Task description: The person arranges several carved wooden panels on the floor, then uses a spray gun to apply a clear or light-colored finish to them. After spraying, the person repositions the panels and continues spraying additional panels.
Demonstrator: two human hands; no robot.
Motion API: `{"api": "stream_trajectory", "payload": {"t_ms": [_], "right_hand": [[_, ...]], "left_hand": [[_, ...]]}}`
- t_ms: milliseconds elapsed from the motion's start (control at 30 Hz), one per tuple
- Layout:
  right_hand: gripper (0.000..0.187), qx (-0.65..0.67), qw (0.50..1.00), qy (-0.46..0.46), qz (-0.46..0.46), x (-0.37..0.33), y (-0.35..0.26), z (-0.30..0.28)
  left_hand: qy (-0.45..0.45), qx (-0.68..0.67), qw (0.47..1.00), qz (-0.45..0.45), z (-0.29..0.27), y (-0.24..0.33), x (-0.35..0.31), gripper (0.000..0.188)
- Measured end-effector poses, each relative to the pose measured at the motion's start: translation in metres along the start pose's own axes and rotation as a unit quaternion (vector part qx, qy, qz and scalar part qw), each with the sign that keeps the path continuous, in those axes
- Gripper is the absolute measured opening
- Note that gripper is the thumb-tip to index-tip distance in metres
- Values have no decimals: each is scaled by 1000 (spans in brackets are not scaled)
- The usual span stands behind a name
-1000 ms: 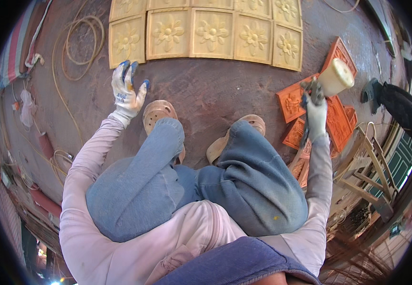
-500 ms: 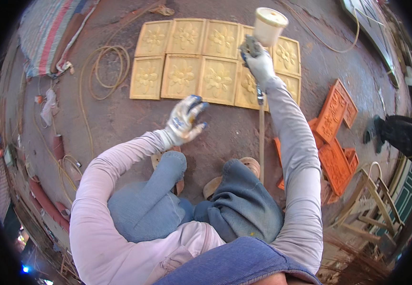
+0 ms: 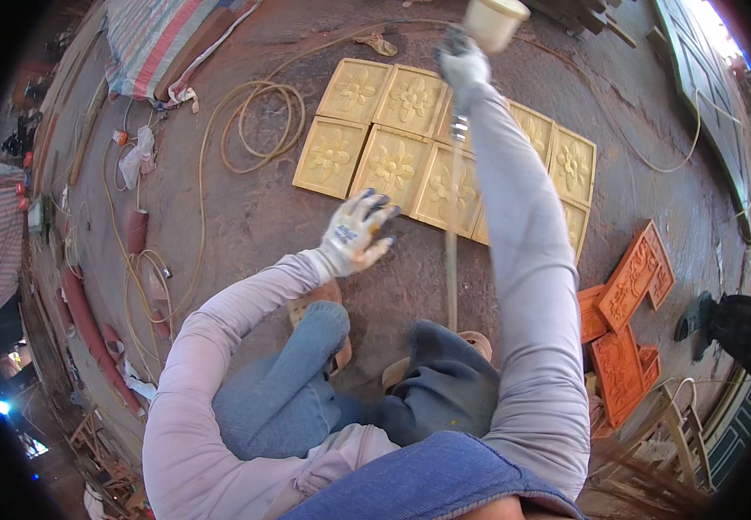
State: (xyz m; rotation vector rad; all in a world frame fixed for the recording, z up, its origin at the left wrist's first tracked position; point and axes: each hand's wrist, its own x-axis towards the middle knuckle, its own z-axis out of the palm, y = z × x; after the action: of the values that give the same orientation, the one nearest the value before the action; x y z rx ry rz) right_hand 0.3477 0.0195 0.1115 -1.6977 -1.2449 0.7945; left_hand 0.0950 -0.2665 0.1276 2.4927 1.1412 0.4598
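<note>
- Right hand (image 3: 464, 62): clenched on spray gun (image 3: 479, 30), raised above yellow carved panels (image 3: 393, 165).
- Left hand (image 3: 356, 232): released, fingers spread, just beside panels.
- Orange panels (image 3: 627, 329): right of the yellow, apparently already coated.

No packages, labels, signs or screens can be made out in this view. The floor carries only carved panels, hoses and cloth, none of which shows a readable tag or a printed face.
</note>
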Motion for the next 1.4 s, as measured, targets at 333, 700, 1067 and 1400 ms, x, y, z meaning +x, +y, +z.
{"api": "stream_trajectory", "payload": {"t_ms": [333, 700, 1067, 1400], "right_hand": [[20, -35, 971, 210, 108, -51, 123, -275], [18, 98, 960, 136, 224, -254, 64, -298], [25, 273, 950, -36, 146, -310, 10, -190], [33, 69, 985, -44, 151, -314, -19, -176]], "left_hand": [[-15, -21, 991, -133, -4, -89, -13, 43], [-173, -323, 915, -168, 18, -32, 63, 34], [61, -295, 945, 124, -8, 81, 154, 33], [10, -141, 939, 313, -43, 98, 190, 38]]}}
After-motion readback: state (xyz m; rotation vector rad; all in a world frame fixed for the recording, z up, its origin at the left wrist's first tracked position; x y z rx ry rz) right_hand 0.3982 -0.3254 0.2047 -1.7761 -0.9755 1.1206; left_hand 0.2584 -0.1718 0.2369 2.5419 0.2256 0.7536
